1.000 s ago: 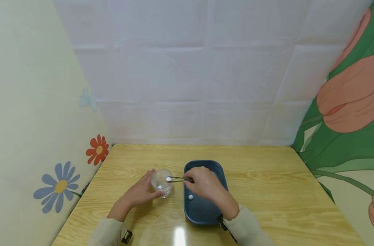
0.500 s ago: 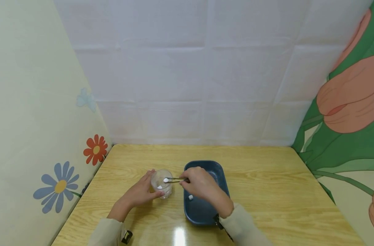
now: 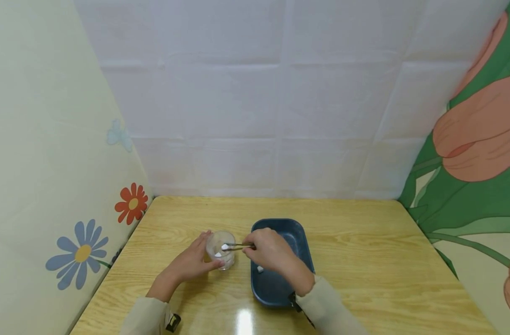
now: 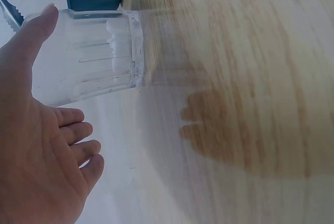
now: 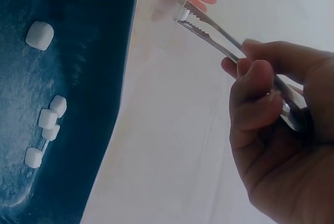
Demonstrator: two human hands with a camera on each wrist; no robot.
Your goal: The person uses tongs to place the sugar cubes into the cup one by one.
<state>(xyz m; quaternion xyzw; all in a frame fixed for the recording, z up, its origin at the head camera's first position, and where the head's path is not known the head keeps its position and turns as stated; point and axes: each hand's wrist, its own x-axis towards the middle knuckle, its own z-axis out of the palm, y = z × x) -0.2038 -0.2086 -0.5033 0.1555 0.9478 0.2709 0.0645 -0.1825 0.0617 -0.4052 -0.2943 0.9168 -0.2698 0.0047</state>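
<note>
My left hand (image 3: 191,264) holds a clear drinking glass (image 3: 224,263) that stands on the table, thumb on the near side and fingers on the far side. Several small white cubes with rounded edges lie at the glass bottom, seen in the left wrist view. My right hand (image 3: 271,249) grips metal tongs (image 3: 237,246) with serrated tips. Between the tips is a white cube (image 3: 225,247), over the glass mouth in the head view. Beneath the right hand lies a dark blue tray (image 3: 273,295); the right wrist view shows several white cubes (image 5: 48,119) in it.
The wooden table (image 3: 376,256) runs back to a white cloth wall (image 3: 238,102). Flower-patterned sheets stand at the left and right sides. One lone white cube (image 5: 39,36) lies apart from the others in the tray.
My right hand has moved slightly left with the tongs, bringing the white cube from the glass's right rim to over its middle. My left hand and the glass stay in place.
</note>
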